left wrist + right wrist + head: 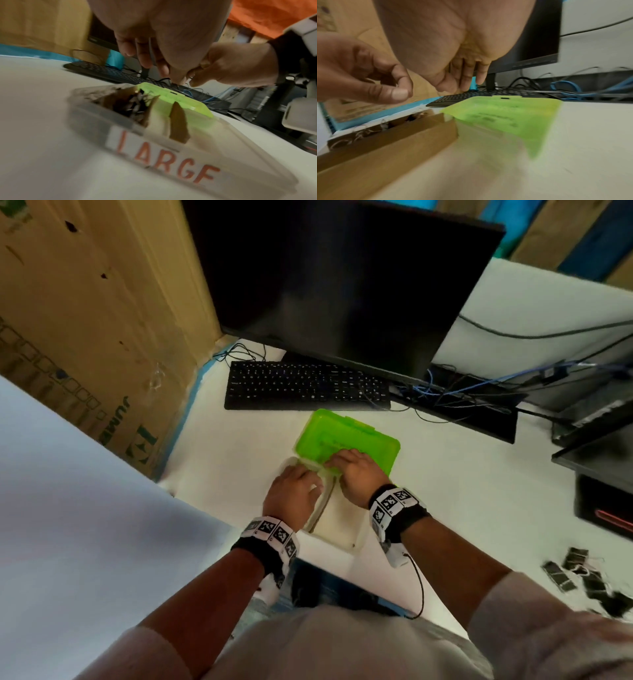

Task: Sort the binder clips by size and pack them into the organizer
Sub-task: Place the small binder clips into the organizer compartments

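Head view shows the left hand (294, 491) and right hand (356, 474) side by side over the open organizer (342, 534). Both are loosely curled; whether either holds a clip cannot be told. The organizer's green lid (346, 440) lies folded back toward the keyboard (305, 385). Cardboard dividers (178, 125) split the tray, whose front reads "LARGE" (164, 159). Loose binder clips (582, 577) lie on the table (462, 491), well to the right.
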Available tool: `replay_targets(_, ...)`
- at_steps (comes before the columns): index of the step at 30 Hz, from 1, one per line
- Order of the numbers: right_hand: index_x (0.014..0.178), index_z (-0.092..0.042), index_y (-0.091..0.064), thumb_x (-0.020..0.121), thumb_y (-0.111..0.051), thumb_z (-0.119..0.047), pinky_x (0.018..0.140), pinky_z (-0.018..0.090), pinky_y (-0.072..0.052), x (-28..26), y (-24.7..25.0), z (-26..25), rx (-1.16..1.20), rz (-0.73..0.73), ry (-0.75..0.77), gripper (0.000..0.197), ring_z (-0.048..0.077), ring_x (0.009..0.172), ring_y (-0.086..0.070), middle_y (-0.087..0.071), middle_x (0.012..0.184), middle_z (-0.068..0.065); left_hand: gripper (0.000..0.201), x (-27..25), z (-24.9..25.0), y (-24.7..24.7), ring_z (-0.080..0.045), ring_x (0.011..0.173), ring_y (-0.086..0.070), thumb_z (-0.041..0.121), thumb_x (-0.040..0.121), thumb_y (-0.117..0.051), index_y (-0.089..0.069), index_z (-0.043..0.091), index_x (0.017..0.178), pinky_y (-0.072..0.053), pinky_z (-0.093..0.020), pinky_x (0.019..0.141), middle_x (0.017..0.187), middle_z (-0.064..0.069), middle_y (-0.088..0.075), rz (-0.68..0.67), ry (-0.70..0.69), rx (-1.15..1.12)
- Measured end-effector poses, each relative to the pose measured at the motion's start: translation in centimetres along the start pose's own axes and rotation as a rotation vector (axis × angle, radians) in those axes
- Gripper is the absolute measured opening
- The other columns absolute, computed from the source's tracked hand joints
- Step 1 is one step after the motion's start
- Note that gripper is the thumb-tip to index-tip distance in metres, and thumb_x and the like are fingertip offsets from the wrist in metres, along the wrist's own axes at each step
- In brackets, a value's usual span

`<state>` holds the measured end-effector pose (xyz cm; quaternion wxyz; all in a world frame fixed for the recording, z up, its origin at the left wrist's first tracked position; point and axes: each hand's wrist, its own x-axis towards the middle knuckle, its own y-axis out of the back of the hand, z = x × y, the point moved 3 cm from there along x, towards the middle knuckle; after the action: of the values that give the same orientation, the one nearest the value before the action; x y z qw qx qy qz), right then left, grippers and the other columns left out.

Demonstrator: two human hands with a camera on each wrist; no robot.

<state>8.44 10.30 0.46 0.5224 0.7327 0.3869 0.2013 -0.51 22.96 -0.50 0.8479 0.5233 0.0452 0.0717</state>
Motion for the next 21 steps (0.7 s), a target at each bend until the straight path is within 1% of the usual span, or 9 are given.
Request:
replay_targets(3,0.114,-0.014,-0.064,0.073,-0.053,0.000,0.092,0.042,-0.044,-3.8,0.2,3.5,0.031,0.018,-0.123,0.045,0.033,0.108,-0.055,-0.063,0.116,0.010,0.012,2.0,3.9,-1.9,-0.025,0.094,-0.055,0.031,0.085,-0.059,-0.066,0.022,0.089,-0.049,-0.039,0.081,0.097,-0.002,-0.061,-0.078,-0.129,-0.020)
replay_targets(7,0.105,-0.013,-0.068,0.072,-0.051,0.003,0.088,0.044,-0.049,-10.1,0.7,8.0,0.065,0.067,-0.292,0.041,0.034,0.102,-0.058,-0.067,0.107,0.009,0.012,3.5,10.2,-5.1,-0.023,0.102,-0.053,0.029,0.087,-0.058,-0.065,0.021,0.092,-0.047,-0.038,0.086,0.103,-0.002,-0.058,-0.241,-0.249,-0.088)
replay_targets(10,0.108,-0.016,-0.068,0.076,-0.049,0.002,0.092,0.038,-0.048,-15.0,1.4,11.0,0.079,0.104,-0.435,0.041,0.030,0.107,-0.057,-0.066,0.113,0.008,0.011,4.1,14.8,-7.6,-0.022,0.103,-0.054,0.024,0.088,-0.057,-0.066,0.021,0.094,-0.046,-0.036,0.090,0.104,-0.002,-0.058,-0.355,-0.382,-0.088)
replay_targets(13,0.108,-0.020,-0.068,0.080,-0.049,-0.001,0.093,0.036,-0.047,-20.4,2.4,13.8,0.110,0.152,-0.588,0.039,0.027,0.108,-0.057,-0.065,0.115,0.005,0.017,4.0,18.8,-10.4,-0.019,0.110,-0.051,0.029,0.090,-0.057,-0.062,0.023,0.105,-0.046,-0.035,0.093,0.114,0.001,-0.054,-0.516,-0.465,-0.044)
replay_targets(15,0.107,-0.024,-0.067,0.083,-0.050,-0.008,0.091,0.032,-0.048,-24.2,3.2,15.4,0.155,0.179,-0.706,0.033,0.022,0.105,-0.059,-0.065,0.113,0.000,0.030,3.5,21.3,-12.3,-0.017,0.115,-0.049,0.033,0.088,-0.060,-0.057,0.024,0.115,-0.046,-0.036,0.094,0.121,0.004,-0.049,-0.671,-0.495,-0.028)
replay_targets(17,0.110,-0.030,-0.063,0.087,-0.054,-0.024,0.081,0.027,-0.047,-28.3,3.9,16.6,0.205,0.155,-0.845,0.025,0.015,0.098,-0.060,-0.063,0.109,-0.009,0.049,2.7,23.6,-14.3,-0.018,0.117,-0.048,0.036,0.083,-0.066,-0.048,0.026,0.127,-0.046,-0.038,0.097,0.129,0.005,-0.043,-0.814,-0.531,-0.003)
replay_targets(18,0.112,-0.033,-0.060,0.087,-0.056,-0.034,0.077,0.026,-0.045,-30.2,4.1,17.0,0.222,0.122,-0.909,0.025,0.013,0.095,-0.060,-0.061,0.105,-0.012,0.060,2.3,24.6,-15.3,-0.018,0.119,-0.047,0.036,0.080,-0.070,-0.042,0.027,0.132,-0.045,-0.039,0.098,0.133,0.006,-0.039,-0.869,-0.547,0.007)
replay_targets(20,0.118,-0.035,-0.054,0.080,-0.064,-0.048,0.076,0.026,-0.044,-34.0,3.8,17.7,0.299,0.061,-1.023,0.041,0.009,0.091,-0.056,-0.056,0.106,-0.012,0.080,1.3,26.4,-16.9,-0.019,0.124,-0.044,0.036,0.073,-0.076,-0.031,0.027,0.140,-0.043,-0.039,0.102,0.141,0.006,-0.029,-0.949,-0.582,0.007)
replay_targets(21,0.123,-0.034,-0.050,0.074,-0.071,-0.048,0.080,0.028,-0.045,-35.5,3.4,17.9,0.358,0.035,-1.063,0.055,0.010,0.094,-0.055,-0.053,0.113,-0.009,0.090,0.8,27.1,-17.7,-0.019,0.126,-0.043,0.035,0.070,-0.080,-0.027,0.026,0.142,-0.042,-0.039,0.104,0.144,0.005,-0.025,-0.970,-0.607,0.006)
